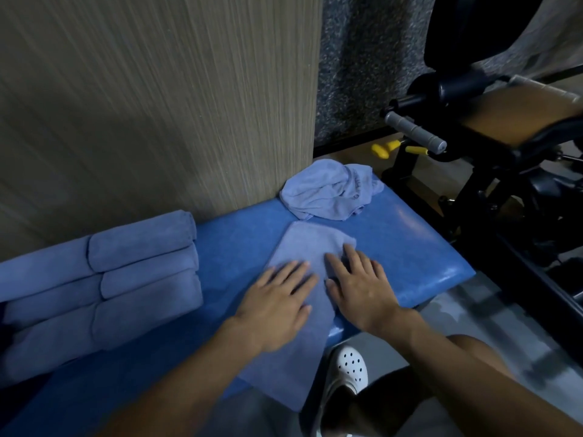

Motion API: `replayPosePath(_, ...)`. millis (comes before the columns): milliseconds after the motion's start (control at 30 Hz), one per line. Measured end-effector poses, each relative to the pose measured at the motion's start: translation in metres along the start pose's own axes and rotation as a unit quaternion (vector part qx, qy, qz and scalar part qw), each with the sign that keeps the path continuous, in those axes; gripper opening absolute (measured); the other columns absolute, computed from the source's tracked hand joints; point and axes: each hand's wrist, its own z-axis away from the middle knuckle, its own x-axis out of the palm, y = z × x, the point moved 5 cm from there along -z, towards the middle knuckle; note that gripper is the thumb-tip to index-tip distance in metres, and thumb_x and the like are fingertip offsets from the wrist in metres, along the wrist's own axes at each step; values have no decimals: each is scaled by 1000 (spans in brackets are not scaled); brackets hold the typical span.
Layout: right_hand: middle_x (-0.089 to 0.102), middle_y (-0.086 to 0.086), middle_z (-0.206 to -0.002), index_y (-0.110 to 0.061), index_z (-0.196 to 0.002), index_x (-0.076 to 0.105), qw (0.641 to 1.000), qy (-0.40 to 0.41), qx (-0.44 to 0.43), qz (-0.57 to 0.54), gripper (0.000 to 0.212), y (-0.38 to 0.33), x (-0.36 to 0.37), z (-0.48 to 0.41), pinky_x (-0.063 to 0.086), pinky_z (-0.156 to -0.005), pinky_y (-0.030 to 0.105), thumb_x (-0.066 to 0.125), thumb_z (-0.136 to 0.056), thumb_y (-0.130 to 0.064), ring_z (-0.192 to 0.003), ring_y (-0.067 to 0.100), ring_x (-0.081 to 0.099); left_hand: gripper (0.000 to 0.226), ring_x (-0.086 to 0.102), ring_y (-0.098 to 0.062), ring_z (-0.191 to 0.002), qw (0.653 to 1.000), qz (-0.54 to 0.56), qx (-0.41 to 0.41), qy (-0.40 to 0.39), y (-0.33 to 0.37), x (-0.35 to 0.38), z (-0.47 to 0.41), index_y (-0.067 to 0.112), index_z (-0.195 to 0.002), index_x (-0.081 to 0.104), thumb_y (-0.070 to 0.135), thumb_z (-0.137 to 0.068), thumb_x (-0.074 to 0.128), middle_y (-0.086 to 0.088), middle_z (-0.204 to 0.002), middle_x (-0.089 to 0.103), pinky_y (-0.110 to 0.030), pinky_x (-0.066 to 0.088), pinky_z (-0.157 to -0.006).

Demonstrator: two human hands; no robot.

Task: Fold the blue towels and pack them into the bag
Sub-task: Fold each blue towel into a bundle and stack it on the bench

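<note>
A long blue towel (307, 244) lies flat across the blue padded bench (419, 247), its near end hanging over the front edge. My left hand (277, 307) and my right hand (359, 288) press on it side by side with straight, spread fingers. A crumpled blue towel (328, 192) sits at the far end of the bench. Several rolled blue towels (142, 272) are stacked at the left. No bag is in view.
A wood-grain wall panel (157, 105) rises behind the bench. Black gym equipment with a grey handle (416, 132) and yellow knobs (380, 151) stands at the right. A white clog (350, 370) shows on the floor below the bench edge.
</note>
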Motion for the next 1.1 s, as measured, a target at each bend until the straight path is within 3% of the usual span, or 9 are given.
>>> replayPosePath(67,33,15,-152,-21,-145,38,999,2,-31,-30,68,0,-2,-6,30,-109,48,24,-89,-57,-138,31,36,61,31,-23,-145,1000,9,-27,1,-3,13,5,24,-151,33,46,-96,21,-4,-159,28,-45,29,-115)
replayPosePath(167,22,7,-155,-21,-150,21,995,16,23,-97,76,8,-6,-24,19,-111,43,45,-90,-60,-141,25,24,63,44,-28,-137,994,33,-102,2,-2,29,15,19,-146,43,47,-93,24,-8,-152,42,-50,42,-106)
replayPosePath(367,42,5,-124,-20,-117,58,968,44,157,-190,66,23,-5,-51,25,-102,41,57,-76,-73,-120,27,33,57,51,-29,-123,985,50,-141,84,-15,6,-3,17,-135,52,45,-90,31,-10,-141,50,-45,45,-94)
replayPosePath(500,36,-2,-113,-29,-95,63,966,21,159,-203,54,18,-3,-62,22,-98,38,61,-70,-77,-115,24,29,54,40,-35,-125,942,191,-261,87,-74,1,-38,6,-137,40,36,-94,52,-15,-140,40,-43,36,-104)
replayPosePath(633,33,-4,-109,-30,-84,60,973,-9,143,-181,49,15,-5,-70,22,-96,38,65,-67,-75,-114,23,27,53,50,-37,-112,897,301,-320,52,-116,8,-61,-3,-111,51,39,-85,69,-21,-118,52,-41,42,-90)
replayPosePath(767,37,-5,-109,-25,-78,62,979,-32,114,-168,48,14,-6,-73,21,-96,38,68,-67,-71,-116,21,25,48,58,-24,-75,876,357,-326,-10,-130,10,-67,4,-83,54,44,-73,79,-12,-78,55,-33,39,-54)
replayPosePath(867,47,-7,-98,-25,-71,56,973,-19,93,-212,37,12,-8,-74,20,-87,33,74,-71,-57,-108,17,32,55,62,-26,-88,869,372,-324,-44,-127,7,-69,-4,-97,58,40,-73,81,-11,-80,56,-33,38,-52)
replayPosePath(1000,51,-10,-71,-25,-65,45,954,0,80,-290,35,12,-11,-74,21,-81,33,75,-77,-39,-83,15,49,35,47,-9,-60,839,439,-319,-37,-124,6,-74,8,-70,51,24,-76,82,1,-69,47,-22,33,-48)
replayPosePath(1100,62,-9,-83,-26,-87,51,936,20,90,-340,25,17,-6,-76,14,-76,29,73,-77,-33,-90,14,53,30,58,-15,-70,817,497,-292,10,-127,4,-77,-5,-85,63,15,-75,83,-9,-78,64,-27,47,-64)
